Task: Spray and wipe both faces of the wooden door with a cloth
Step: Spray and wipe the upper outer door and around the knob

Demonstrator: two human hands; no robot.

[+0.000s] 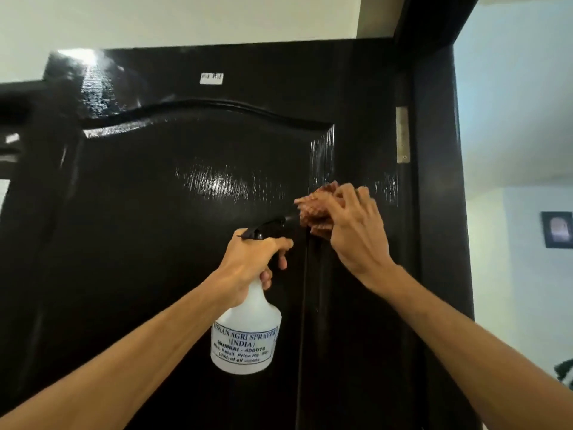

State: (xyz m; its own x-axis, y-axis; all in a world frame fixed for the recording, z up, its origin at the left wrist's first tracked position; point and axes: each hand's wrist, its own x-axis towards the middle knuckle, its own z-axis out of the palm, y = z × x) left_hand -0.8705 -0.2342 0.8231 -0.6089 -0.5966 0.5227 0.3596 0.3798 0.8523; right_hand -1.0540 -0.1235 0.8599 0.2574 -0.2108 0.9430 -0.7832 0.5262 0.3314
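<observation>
A dark glossy wooden door (186, 243) with an arched raised panel fills the view. My left hand (251, 265) grips the neck of a white spray bottle (248, 333) with a black trigger head, a finger over the trigger, the nozzle pointing right toward the cloth. My right hand (353, 225) holds a bunched orange-brown cloth (316, 209) against the door's right stile, just right of the panel's edge. Wet streaks shine on the panel and above the cloth.
A metal hinge (402, 135) sits on the door's right edge against the dark frame (440, 181). A small white sticker (211, 78) is near the door's top. Beyond the frame, a lit room with a framed picture (556, 229) on the wall.
</observation>
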